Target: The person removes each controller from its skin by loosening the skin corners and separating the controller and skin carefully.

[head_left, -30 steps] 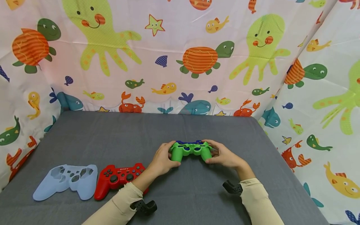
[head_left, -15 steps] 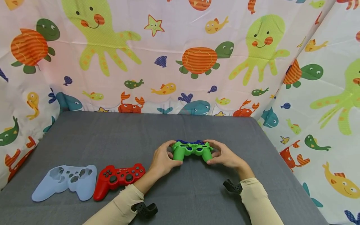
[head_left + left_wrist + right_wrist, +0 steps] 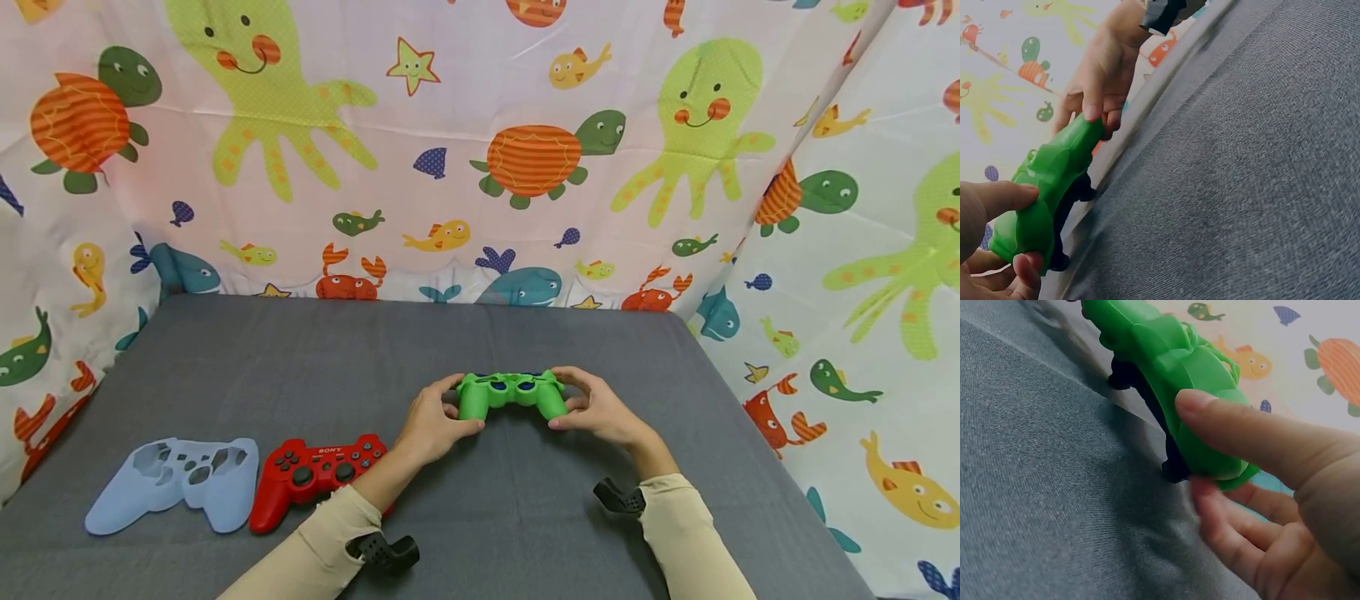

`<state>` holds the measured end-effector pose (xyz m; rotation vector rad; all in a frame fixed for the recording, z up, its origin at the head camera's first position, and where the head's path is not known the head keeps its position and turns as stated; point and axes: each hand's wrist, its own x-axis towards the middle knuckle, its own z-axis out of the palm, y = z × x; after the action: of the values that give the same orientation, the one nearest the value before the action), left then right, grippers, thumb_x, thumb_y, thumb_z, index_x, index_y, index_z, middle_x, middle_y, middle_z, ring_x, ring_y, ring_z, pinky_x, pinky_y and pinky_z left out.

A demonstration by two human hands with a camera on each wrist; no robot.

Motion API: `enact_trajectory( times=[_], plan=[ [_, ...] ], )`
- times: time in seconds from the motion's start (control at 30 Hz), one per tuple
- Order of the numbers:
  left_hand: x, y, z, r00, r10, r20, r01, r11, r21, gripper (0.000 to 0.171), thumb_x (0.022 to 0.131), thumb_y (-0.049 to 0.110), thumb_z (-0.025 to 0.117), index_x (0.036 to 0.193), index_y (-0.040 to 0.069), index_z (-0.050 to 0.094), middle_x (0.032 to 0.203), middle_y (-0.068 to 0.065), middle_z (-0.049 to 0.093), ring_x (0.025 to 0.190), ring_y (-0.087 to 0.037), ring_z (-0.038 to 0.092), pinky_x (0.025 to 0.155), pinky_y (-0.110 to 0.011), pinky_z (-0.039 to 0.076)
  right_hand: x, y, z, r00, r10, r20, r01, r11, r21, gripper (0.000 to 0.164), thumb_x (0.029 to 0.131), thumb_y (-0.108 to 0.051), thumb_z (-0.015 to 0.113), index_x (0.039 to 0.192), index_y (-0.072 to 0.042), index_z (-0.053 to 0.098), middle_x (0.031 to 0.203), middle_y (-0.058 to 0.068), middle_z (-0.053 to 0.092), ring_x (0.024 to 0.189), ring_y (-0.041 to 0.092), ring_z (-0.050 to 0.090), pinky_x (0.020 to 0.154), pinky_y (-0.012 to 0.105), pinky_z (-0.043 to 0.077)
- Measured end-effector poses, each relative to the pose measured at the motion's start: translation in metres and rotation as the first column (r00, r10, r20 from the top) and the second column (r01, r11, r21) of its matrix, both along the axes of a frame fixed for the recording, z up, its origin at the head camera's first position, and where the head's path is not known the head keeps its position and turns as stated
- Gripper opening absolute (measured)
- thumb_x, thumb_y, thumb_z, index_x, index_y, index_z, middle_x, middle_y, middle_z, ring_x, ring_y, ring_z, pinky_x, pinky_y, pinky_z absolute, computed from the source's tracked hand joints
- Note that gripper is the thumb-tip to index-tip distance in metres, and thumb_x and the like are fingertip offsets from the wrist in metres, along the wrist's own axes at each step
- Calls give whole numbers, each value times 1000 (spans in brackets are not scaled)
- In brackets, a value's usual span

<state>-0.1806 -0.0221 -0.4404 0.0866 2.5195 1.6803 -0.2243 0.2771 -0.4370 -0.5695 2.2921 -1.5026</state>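
A green silicone cover [image 3: 474, 403] sits over a dark blue game controller [image 3: 1072, 203], off the table near its middle. Blue sticks show through its openings in the head view, and blue parts stick out along one side in both wrist views. My left hand [image 3: 431, 423] grips the left end, thumb on the green face and fingers behind. At the other end my right hand [image 3: 598, 412] holds the cover and controller between thumb and fingers. A red controller [image 3: 318, 475] lies beside my left forearm, partly hidden by it. Left of that is a light blue silicone cover [image 3: 176, 483].
A grey cloth covers the table [image 3: 510, 517]. Behind and beside it hangs a curtain [image 3: 450, 100] printed with sea animals. Black wrist cameras [image 3: 386, 552] are strapped to both forearms.
The green cover now hides most of the blue along the controller's far edge, which showed plainly before. My right fingers have shifted slightly at that edge. Both hands keep hold.
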Motion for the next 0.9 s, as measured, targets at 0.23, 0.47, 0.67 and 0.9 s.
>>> enact_trajectory(
  times=[0.23, 0.47, 0.67, 0.9],
  plan=[
    [1, -1, 3, 1000, -14, 3, 14, 1000, 4, 80, 78, 14, 88, 148, 6, 50, 117, -15, 62, 75, -13, 60, 65, -26, 49, -1, 1, -2, 998, -47, -29, 48, 999, 24, 68, 79, -1, 83, 135, 2, 46, 137, 29, 49, 66, 10, 62, 64, 23, 52],
    [2, -1, 5, 1000, -16, 7, 16, 1000, -14, 80, 78, 15, 88, 148, 6, 51, 113, -14, 61, 76, -14, 58, 65, -27, 48, 1, 2, -2, 998, -51, -31, 52, 998, 33, 58, 78, -1, 83, 125, 2, 49, 125, 25, 56, 55, 5, 57, 58, 23, 49],
    [2, -1, 6, 1000, -15, 5, 15, 999, -34, 78, 78, 16, 87, 147, 6, 52, 126, -16, 59, 79, -15, 57, 66, -27, 47, 2, 2, -2, 999, -41, -22, 42, 999, 5, 52, 78, 0, 83, 120, 1, 52, 116, 13, 58, 48, 4, 50, 53, 21, 45],
    [3, -1, 8, 999, -24, -23, 23, 998, -66, 77, 79, 16, 87, 147, 5, 52, 137, -17, 56, 79, -15, 55, 67, -27, 46, 4, 1, 1, 999, -24, -40, 24, 1000, 0, 48, 78, -2, 84, 116, 3, 56, 108, 11, 59, 45, 3, 45, 49, 21, 40]
  ],
)
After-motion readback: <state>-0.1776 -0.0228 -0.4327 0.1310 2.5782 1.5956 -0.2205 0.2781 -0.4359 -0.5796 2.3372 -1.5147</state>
